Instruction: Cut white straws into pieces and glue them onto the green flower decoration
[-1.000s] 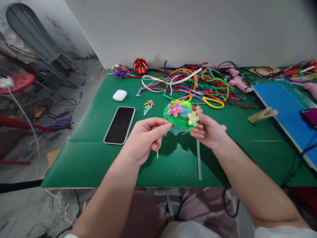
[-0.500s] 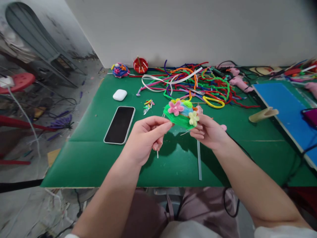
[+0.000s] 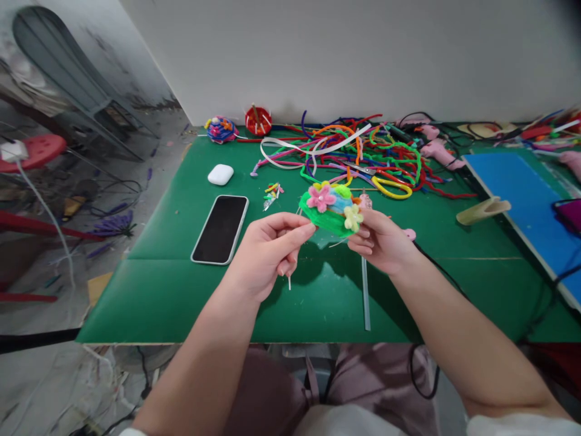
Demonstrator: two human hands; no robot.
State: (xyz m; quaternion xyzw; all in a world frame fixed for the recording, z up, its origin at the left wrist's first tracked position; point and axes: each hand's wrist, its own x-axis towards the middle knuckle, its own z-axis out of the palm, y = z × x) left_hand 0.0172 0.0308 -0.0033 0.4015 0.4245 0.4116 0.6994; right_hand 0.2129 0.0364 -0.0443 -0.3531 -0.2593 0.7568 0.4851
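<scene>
Between both hands, above the green table (image 3: pixel 154 303), is a pipe-cleaner craft (image 3: pixel 327 219) with a bright green edge, a blue middle, and a pink and a pale yellow flower on top. My left hand (image 3: pixel 272 251) pinches its left end with thumb and forefinger; a thin white stick (image 3: pixel 289 283) pokes out below the curled fingers. My right hand (image 3: pixel 384 239) grips the right end, its fingers partly hidden behind the craft. Under the right hand lies a translucent glue stick (image 3: pixel 365 297), its far end covered by the hand.
A phone (image 3: pixel 220 230) and a white earbud case (image 3: pixel 221 174) lie on the left. Behind the hands are tangled pipe cleaners (image 3: pixel 327 145) and yellow-handled scissors (image 3: pixel 393 188). Pink glue guns (image 3: pixel 440 151), a bamboo piece (image 3: pixel 483 211) and a blue board (image 3: pixel 512 181) are on the right.
Almost nothing differs. The craft has shifted very slightly left in the hands, and the grip of both hands looks the same.
</scene>
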